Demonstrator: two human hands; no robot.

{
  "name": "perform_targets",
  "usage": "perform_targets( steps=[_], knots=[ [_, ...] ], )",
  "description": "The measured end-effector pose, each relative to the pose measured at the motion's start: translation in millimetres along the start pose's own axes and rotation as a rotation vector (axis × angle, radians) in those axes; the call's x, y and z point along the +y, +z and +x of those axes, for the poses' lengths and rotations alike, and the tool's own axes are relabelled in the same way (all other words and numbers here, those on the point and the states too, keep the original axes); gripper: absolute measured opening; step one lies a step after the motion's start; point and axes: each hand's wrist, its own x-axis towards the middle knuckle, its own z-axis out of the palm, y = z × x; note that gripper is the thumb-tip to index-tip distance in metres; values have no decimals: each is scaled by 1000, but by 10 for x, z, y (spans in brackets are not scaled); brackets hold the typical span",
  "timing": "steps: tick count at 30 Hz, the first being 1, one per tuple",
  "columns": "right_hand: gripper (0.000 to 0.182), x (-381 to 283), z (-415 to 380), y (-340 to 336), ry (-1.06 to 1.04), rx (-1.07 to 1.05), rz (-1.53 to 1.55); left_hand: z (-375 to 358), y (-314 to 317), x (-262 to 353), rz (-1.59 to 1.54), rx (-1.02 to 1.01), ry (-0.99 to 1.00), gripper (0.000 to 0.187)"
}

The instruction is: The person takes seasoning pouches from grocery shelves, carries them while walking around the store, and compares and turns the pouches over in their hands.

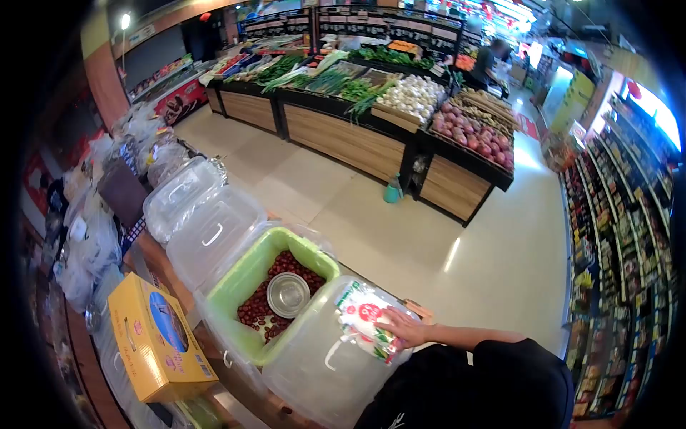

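Observation:
My right hand reaches in from the lower right, out of a black sleeve. Its fingers hold the right edge of a white packet with red print. The packet lies on the clear plastic lid of a bin right in front of me. To the left of it stands an open bin with a green liner. It is filled with small red fruits, and a steel bowl sits on them. My left hand is out of view.
Two more lidded clear bins stand in a row further left. A yellow carton lies at lower left, beside bagged goods. Across the tiled floor stand wooden produce stands. Stocked shelves line the right. A person stands far back.

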Motion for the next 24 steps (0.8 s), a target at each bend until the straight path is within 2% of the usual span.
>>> perform_targets(
  steps=[1, 2, 3, 5, 6, 7, 10, 12, 14, 16, 20, 24],
  knots=[
    [96, -82, -62, -64, 3, 20, -23, 58, 3, 52, -41, -135, 23, 50],
    [95, -166, -162, -141, 38, 10, 55, 145, 32, 92, -194, -157, 72, 53],
    [97, -271, -241, -242, 108, -48, 43, 379, 98, 467, -346, -177, 112, 57],
    [99, -200, -455, -235, -49, 107, -13, 900, -29, 1194, -631, -230, 123, 61],
    [100, -246, -528, -364, -74, 103, -7, 1149, -122, 1650, -739, -209, 122, 66],
    [101, -338, -600, -584, -98, 98, 4, 1430, -251, 1982, -753, -276, 250, 72],
    [69, -764, -897, -1540, -309, 317, 122, 2020, -805, 3415, -937, -94, 634, 82],
    [47, -1402, -1380, -2426, -438, 394, 464, 2158, -1203, 4157, -1053, 1, 883, 82],
    [31, -1735, -1928, -2826, -678, 533, 577, 2153, -1576, 4869, -1173, 88, 1126, 81],
    [20, -1978, -2403, -3178, -891, 667, 408, 2026, -1847, 5400, -1260, 110, 1289, 81],
    [17, -2227, -3200, -3508, -742, 846, -19, 1657, -2204, 6178, -1369, 126, 1471, 80],
    [19, -2268, -3962, -3612, -550, 919, -212, 1318, -2469, 6724, -1418, 141, 1576, 80]
  ],
)
